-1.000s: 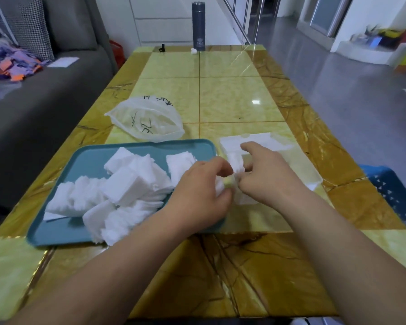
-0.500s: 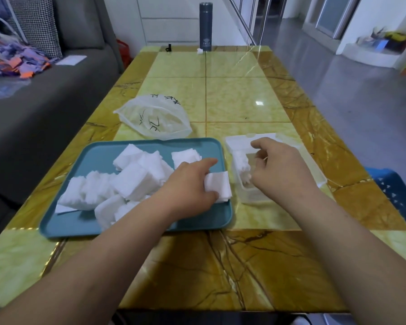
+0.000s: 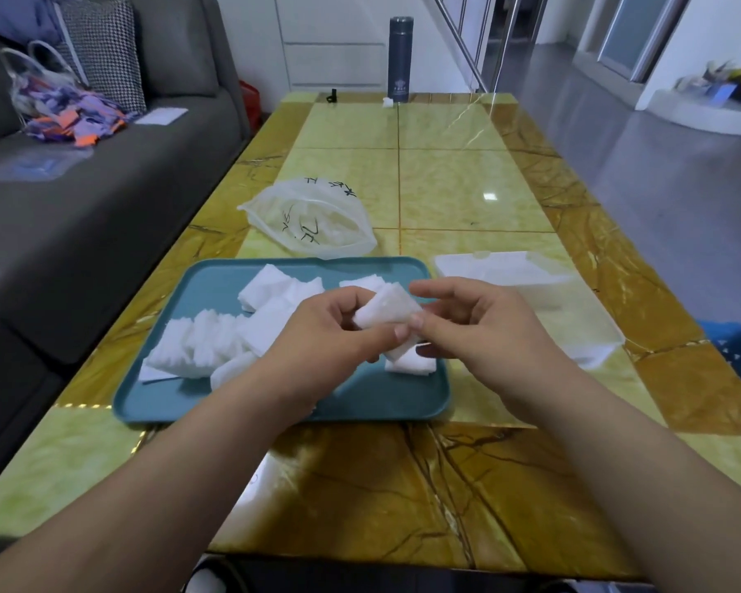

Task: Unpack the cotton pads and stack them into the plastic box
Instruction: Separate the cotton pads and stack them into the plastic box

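Fingers (image 3: 436,288) of both the left hand (image 3: 330,333) and right hand (image 3: 484,336) pinch a small stack of cotton pads (image 3: 386,311) above a teal tray (image 3: 215,404) heaped with loose pads (image 3: 206,342); the clear plastic box (image 3: 582,318) sits beside it, contents unclear.

Body parts recorded: left hand (image 3: 326,331), right hand (image 3: 484,331), left forearm (image 3: 167,477), right forearm (image 3: 617,464).

Both hands are seen bare. Both forearms are left uncovered from the wrist to the frame's edge, and the wrists are bare as well.

Nails are kept short. One is made out on the left thumb (image 3: 401,332) and one on the right thumb (image 3: 416,321), each pale and rounded at the tip.

Knuckle folds are made out on the back of the right hand. Finer detail is lost to blur.

A pale rounded shape (image 3: 206,582) is noted on a dark strip at the bottom edge, between the forearms. Whether it is worn cannot be told.
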